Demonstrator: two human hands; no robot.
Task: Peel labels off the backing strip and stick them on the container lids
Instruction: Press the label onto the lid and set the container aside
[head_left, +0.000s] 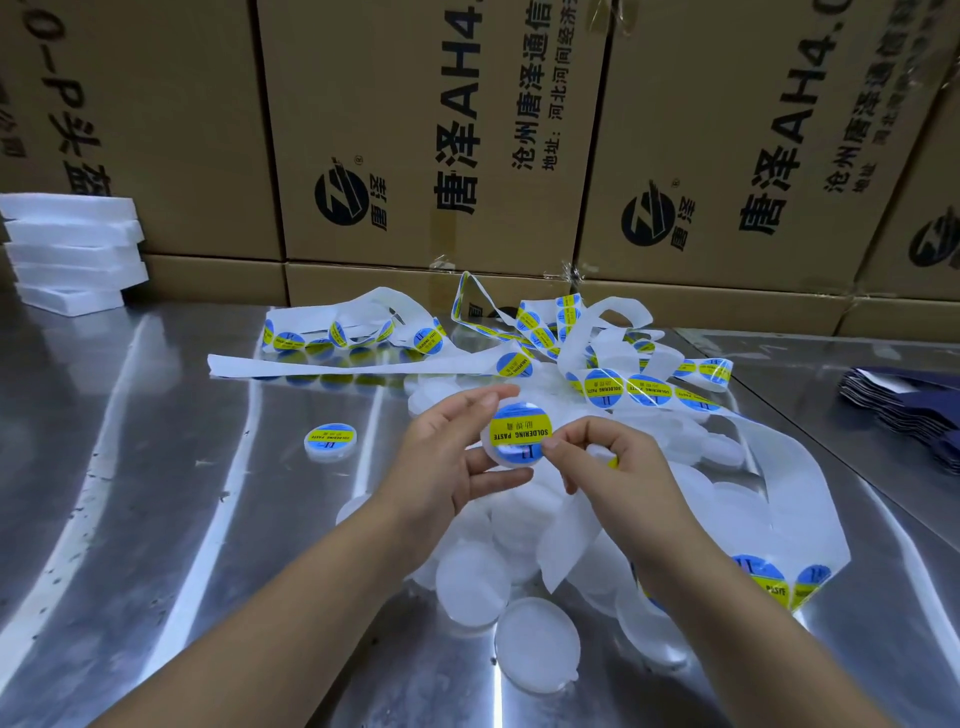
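My left hand (447, 457) grips a round white container lid (511, 457) by its rim, above the table's middle. A blue and yellow label (521, 431) reading SOLDERING PASTE lies on that lid. My right hand (613, 462) presses its thumb on the label's right edge, and its curled fingers hold the white backing strip (566, 530), which hangs down from them. A long tangle of backing strip with more labels (602, 387) lies behind the hands. Several bare white lids (470, 582) are heaped below my hands. One labelled lid (331, 441) lies apart on the left.
The steel table (156, 467) is backed by a wall of brown cardboard boxes (415, 130). White foam trays (72, 249) are stacked at the far left. Dark blue flat packs (904, 410) lie at the right edge.
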